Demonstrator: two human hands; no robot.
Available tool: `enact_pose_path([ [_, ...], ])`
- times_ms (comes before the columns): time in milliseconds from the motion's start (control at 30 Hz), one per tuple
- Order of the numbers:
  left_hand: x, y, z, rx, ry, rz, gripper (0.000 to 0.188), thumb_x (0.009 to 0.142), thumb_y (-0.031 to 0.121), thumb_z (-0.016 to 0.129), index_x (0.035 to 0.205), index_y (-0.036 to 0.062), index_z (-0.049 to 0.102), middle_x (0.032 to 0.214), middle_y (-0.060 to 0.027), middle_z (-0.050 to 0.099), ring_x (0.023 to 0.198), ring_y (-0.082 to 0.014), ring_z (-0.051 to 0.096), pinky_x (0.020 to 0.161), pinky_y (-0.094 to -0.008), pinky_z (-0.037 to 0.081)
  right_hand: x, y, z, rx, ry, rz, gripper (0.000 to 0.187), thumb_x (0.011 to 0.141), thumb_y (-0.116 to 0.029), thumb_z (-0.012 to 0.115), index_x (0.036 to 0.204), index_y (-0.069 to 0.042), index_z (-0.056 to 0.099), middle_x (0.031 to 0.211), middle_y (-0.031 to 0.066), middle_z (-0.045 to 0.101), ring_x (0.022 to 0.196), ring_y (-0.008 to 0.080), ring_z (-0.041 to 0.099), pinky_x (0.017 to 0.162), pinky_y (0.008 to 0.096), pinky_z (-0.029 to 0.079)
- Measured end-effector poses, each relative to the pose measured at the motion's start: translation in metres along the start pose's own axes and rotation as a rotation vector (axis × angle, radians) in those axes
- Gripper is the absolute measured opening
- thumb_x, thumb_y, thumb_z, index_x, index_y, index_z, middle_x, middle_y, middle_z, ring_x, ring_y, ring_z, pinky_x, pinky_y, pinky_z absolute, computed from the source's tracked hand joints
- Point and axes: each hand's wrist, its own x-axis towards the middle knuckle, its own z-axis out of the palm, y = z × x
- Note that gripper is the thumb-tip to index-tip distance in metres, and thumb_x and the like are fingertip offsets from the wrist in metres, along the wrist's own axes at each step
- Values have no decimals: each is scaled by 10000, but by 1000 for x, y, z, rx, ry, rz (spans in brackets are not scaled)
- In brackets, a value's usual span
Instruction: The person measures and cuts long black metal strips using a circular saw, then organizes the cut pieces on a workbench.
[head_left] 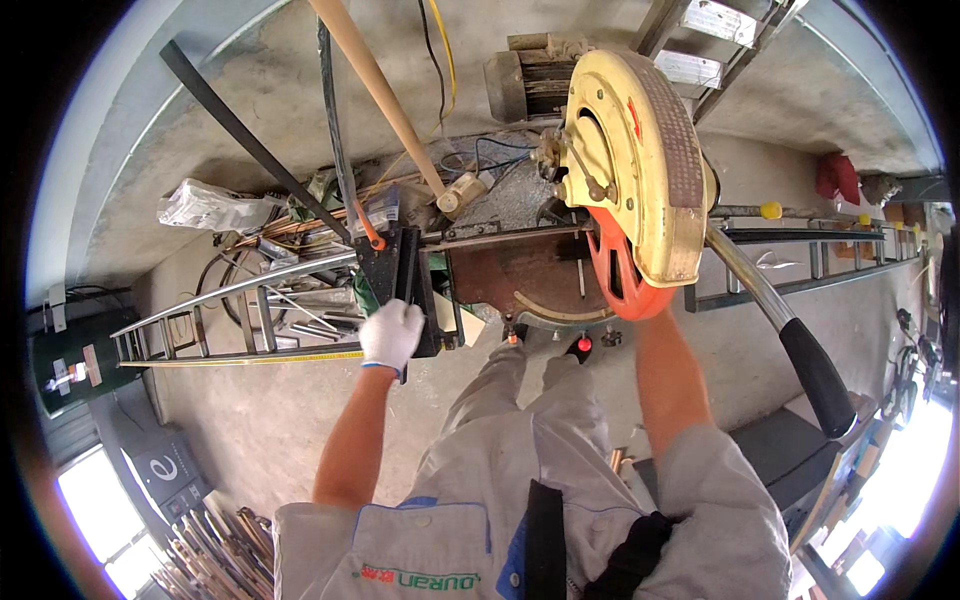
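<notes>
My left hand (392, 335), in a white glove, is closed against the near edge of a black metal stop block (392, 275) on the left side of the saw. Its fingertips are hidden, so what it grips cannot be made out. A large cut-off saw stands in front of me, with a yellow blade guard (640, 150) and an orange lower guard (630, 275). My right forearm (675, 370) reaches up to the orange guard, which hides the right hand. The saw's steel lever with a black grip (815, 375) slants toward the lower right. Below the guard lies the brown saw table (520, 270).
A ladder-like roller rail (250, 320) with a yellow tape scale runs left from the saw; another rail (820, 255) runs right. Behind stand a wooden pole (385, 90) and dark bars (250, 135). Metal offcuts (300, 295) and a plastic bag (215, 205) lie on the floor.
</notes>
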Motion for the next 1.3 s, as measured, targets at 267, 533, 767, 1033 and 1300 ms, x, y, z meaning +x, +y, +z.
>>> enact_pose_path([
  [267, -5, 39, 63, -208, -330, 77, 355, 907, 343, 559, 836, 25, 700, 829, -243, 685, 827, -427, 675, 724, -519, 518, -13, 54, 13, 278, -357, -33, 408, 1010, -95, 564, 1403, -9, 497, 1339, 93, 611, 1231, 210, 584, 1017, 360, 510],
  [533, 59, 105, 112, -1157, -572, -591, 330, 955, 254, 560, 686, 63, 540, 550, -31, 479, 443, -211, 486, 444, -391, 392, -11, 52, 14, -170, -177, -27, 300, 967, -126, 598, 1241, -16, 546, 1187, 86, 622, 1096, 225, 594, 949, 372, 512],
  [767, 103, 104, 150, -1640, -716, -947, 292, 997, 284, 558, 757, 123, 520, 577, 0, 448, 436, -177, 422, 507, -381, 429, -22, 40, 36, -632, -149, -115, 218, 929, -154, 628, 1099, -23, 588, 1054, 79, 631, 977, 238, 603, 890, 382, 513],
  [1033, 112, 122, 157, -1617, -437, -1249, 200, 1018, 280, 563, 850, 172, 561, 677, 13, 600, 507, -180, 538, 659, -488, 549, -55, -90, 90, -1003, -79, -274, 165, 885, -185, 663, 936, -30, 637, 903, 72, 642, 841, 253, 614, 823, 393, 515],
  [1300, 124, 128, 166, -1566, -411, -1296, 182, 1008, 269, 532, 868, 166, 585, 682, -8, 602, 509, -186, 562, 569, -466, 558, -225, -338, 270, -845, -887, -624, 181, 783, -83, 672, 940, -5, 715, 843, 116, 703, 845, 304, 674, 853, 397, 523],
])
